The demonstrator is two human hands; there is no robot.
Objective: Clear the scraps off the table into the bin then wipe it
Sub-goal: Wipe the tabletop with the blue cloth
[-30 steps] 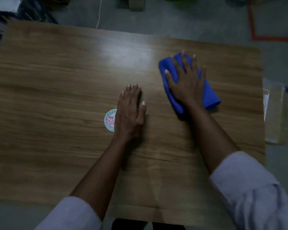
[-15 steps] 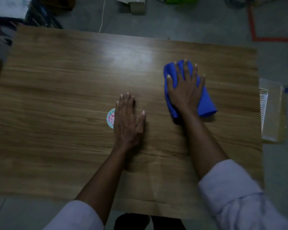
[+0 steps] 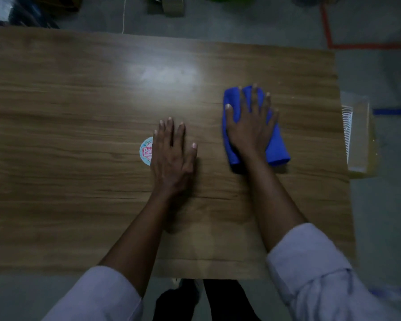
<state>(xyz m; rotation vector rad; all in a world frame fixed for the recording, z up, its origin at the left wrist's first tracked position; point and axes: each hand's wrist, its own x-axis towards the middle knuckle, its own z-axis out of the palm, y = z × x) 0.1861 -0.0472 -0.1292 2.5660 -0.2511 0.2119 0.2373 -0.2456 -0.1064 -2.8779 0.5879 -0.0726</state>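
Cloth point(image 3: 277, 149), blue and folded, lies flat on the table point(image 3: 67, 135) at about 3 o'clock from the tabletop's middle, near that edge but apart from it. The right hand point(image 3: 250, 130) presses down on it, palm flat and all 5 fingers straight and spread, tips pointing to 12 o'clock. No finger curls round the fabric, and blue shows past the fingertips, between the fingers and beyond the heel of the hand toward 4 o'clock. The left hand point(image 3: 171, 156) rests flat on bare wood near the table's middle, fingers straight and close together, thumb angled out toward 2 o'clock, holding nothing. The 2 hands are near each other but do not touch. A round sticker point(image 3: 146, 150) with a pale rim and pink lettering sits on the wood at 9 o'clock of the left hand, partly hidden under that hand's outer edge. A pale sheen of light falls on the wood at 12 o'clock of the left hand. The bin point(image 3: 359, 135), clear-walled, stands on the floor just off the table's 3 o'clock edge, with a white ribbed piece on its table-facing side. What it holds cannot be made out. Red tape point(image 3: 326, 26) marks the floor at 1 o'clock, and blue tape point(image 3: 392, 111) runs beyond the bin. Both forearms are bare below pale pushed-up sleeves point(image 3: 315, 269).
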